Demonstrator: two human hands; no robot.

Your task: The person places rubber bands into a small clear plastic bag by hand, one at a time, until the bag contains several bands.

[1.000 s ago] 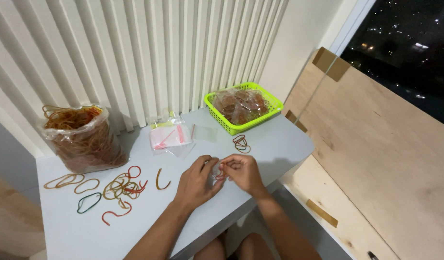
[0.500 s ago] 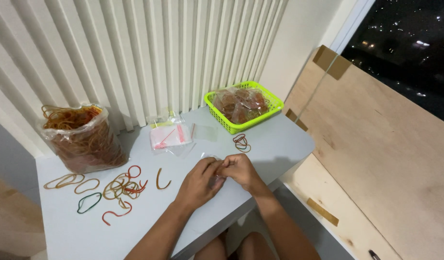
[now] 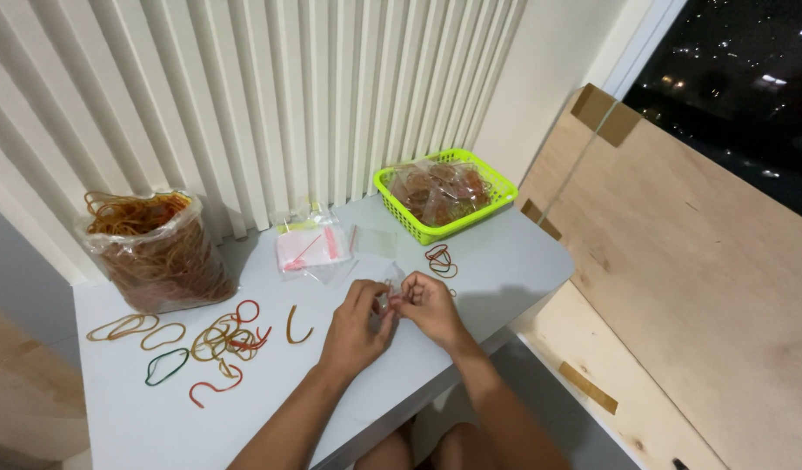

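- Small clear plastic bag (image 3: 389, 280): thin, see-through, crumpled, with something reddish at the fingertips; it sits at the near middle of the grey table (image 3: 505, 261), between both hands.
- Left hand (image 3: 356, 326): fingers curled in, tips pinched on the bag's left side.
- Right hand (image 3: 429, 306): fingers bent, tips closed on the bag's right side; the two hands touch.
- Left of the hands: large clear sack (image 3: 157, 252), top open, packed with brown and orange rubber bands, at the table's far left corner.
- Loose rubber bands (image 3: 218, 341) lie between the sack and the left hand: tan, green, red, orange, some overlapping.
- Just beyond the hands: flat stack of small clear bags (image 3: 307, 248) with red strips, against the white slatted wall.
- Right of the hands: a few dark bands (image 3: 440, 259) on the table.
- Far right corner: lime green mesh basket (image 3: 497, 184), holding filled clear packets of brownish bands.
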